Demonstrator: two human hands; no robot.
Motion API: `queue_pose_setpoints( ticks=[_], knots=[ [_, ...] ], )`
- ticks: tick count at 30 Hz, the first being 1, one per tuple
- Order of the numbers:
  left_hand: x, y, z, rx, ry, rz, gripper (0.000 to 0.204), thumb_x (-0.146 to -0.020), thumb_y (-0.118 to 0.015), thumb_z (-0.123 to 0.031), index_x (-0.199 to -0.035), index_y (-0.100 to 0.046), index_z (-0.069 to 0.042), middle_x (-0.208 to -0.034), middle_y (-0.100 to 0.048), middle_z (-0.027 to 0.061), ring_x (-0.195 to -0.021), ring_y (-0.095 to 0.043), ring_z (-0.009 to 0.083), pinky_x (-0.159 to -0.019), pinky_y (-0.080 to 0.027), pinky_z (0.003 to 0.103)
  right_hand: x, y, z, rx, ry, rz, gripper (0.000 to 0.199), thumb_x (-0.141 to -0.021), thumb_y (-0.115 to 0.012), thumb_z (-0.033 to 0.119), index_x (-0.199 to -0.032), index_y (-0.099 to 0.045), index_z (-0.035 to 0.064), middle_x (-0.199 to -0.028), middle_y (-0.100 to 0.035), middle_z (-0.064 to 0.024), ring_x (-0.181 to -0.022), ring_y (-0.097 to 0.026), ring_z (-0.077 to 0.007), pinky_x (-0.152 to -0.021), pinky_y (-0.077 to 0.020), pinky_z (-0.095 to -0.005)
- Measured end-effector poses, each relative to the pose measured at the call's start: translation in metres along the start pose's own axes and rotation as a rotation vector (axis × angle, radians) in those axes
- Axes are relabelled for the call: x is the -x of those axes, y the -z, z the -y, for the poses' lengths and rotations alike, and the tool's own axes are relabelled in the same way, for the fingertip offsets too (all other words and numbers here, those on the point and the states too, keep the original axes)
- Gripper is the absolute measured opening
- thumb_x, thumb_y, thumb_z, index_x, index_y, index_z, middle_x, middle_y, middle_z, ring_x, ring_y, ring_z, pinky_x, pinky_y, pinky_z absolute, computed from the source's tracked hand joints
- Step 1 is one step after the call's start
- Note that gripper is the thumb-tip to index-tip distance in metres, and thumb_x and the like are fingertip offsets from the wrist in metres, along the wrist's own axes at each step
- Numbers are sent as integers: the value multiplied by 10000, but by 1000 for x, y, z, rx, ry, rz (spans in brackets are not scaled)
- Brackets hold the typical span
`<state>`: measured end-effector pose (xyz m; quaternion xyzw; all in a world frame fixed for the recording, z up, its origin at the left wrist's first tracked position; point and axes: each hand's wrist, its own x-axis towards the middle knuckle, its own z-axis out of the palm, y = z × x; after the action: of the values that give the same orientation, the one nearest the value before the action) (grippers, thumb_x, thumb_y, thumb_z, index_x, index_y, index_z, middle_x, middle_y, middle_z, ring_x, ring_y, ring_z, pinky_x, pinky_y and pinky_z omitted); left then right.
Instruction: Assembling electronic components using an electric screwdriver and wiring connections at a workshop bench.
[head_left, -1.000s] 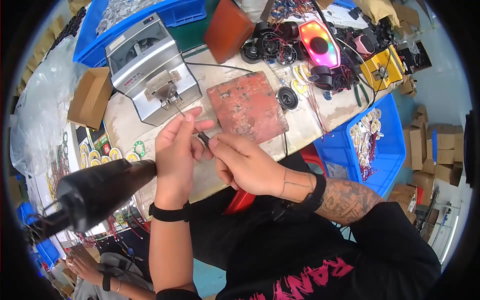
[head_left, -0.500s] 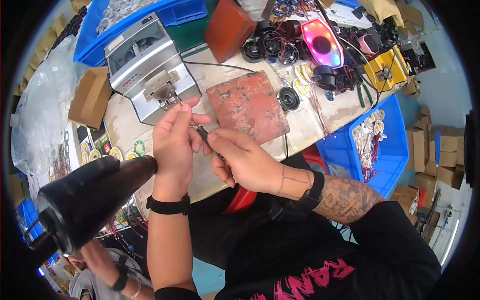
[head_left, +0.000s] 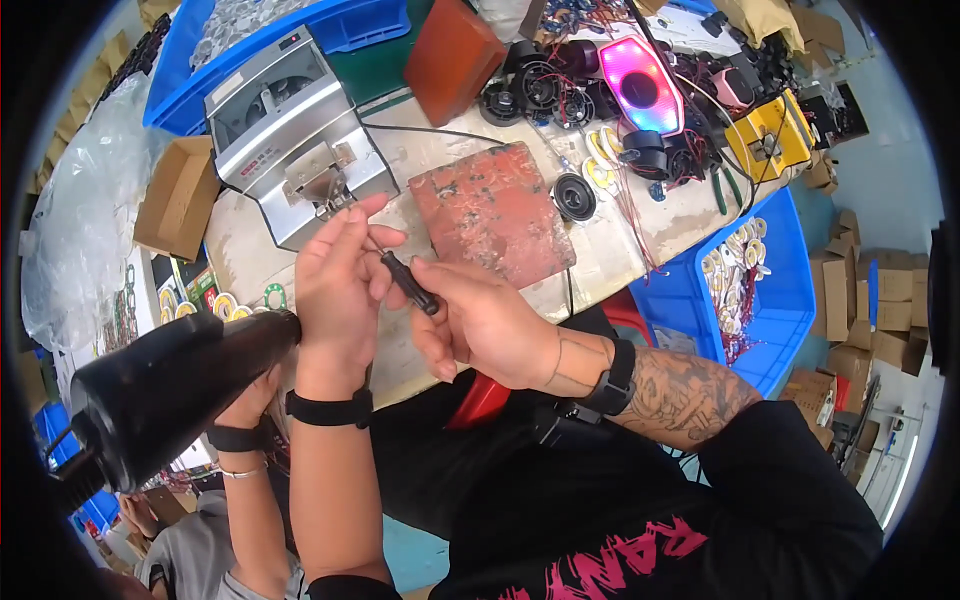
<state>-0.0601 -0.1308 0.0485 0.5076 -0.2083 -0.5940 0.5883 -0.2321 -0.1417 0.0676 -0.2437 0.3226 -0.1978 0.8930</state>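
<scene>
A small screwdriver (head_left: 408,282) with a black ribbed handle and thin shaft slants between my two hands. My left hand (head_left: 340,275) pinches it at the shaft end, its index finger stretched toward the metal fixture on the silver machine (head_left: 290,150). Beside the handle is my right hand (head_left: 485,325), its thumb and loosely bent fingers apart; the handle lies across in front of it. The shaft's tip is hidden among my left fingers. A worn reddish square plate (head_left: 490,215) rests on the table just beyond my right hand.
A round black speaker (head_left: 573,197) lies by the plate, near a lit multicoloured speaker box (head_left: 641,88). Blue bins (head_left: 790,300) stand right and back left. At the left are an open cardboard box (head_left: 177,200), a large black tapered object (head_left: 180,395) and a co-worker's arm (head_left: 250,490).
My right fingers have loosened from the screwdriver handle, which now shows along its length. My left hand has shifted slightly left. The co-worker's arm has come up behind the black object.
</scene>
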Motion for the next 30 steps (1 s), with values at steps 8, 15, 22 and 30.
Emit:
queue_pose_setpoints(
  ticks=[8,15,22,30],
  knots=[
    [0,-5,-4,5,5,-26,307,-1073,-548,-225,-1223,-650,23,-887,-698,52,-531,-454,45,-498,-387,217,-4,-7,5,694,214,-165,358,-1077,-558,364,-1010,-637,21,-603,-569,-44,-524,-564,-117,-480,-436,-285],
    [-1,-2,-2,122,18,1,295,-1070,-557,-217,-1228,-650,14,-879,-687,33,-524,-408,35,-531,-353,197,5,-13,18,-257,-359,45,476,-1091,-493,464,-975,-624,21,-629,-583,-35,-526,-559,-160,-548,-468,-304],
    [-1,2,-2,67,-4,8,299,-1068,-561,-215,-1233,-648,18,-879,-693,28,-520,-395,27,-520,-340,195,5,-14,9,749,93,-120,453,-1102,-463,412,-892,-626,46,-589,-573,-44,-531,-578,-187,-534,-464,-355],
    [1,-3,-1,140,10,-24,279,-1068,-564,-213,-1213,-646,11,-903,-695,43,-525,-398,28,-495,-330,186,1,-4,21,309,-178,62,514,-1100,-366,501,-997,-632,74,-683,-596,-26,-596,-582,-178,-558,-462,-357]
  ],
)
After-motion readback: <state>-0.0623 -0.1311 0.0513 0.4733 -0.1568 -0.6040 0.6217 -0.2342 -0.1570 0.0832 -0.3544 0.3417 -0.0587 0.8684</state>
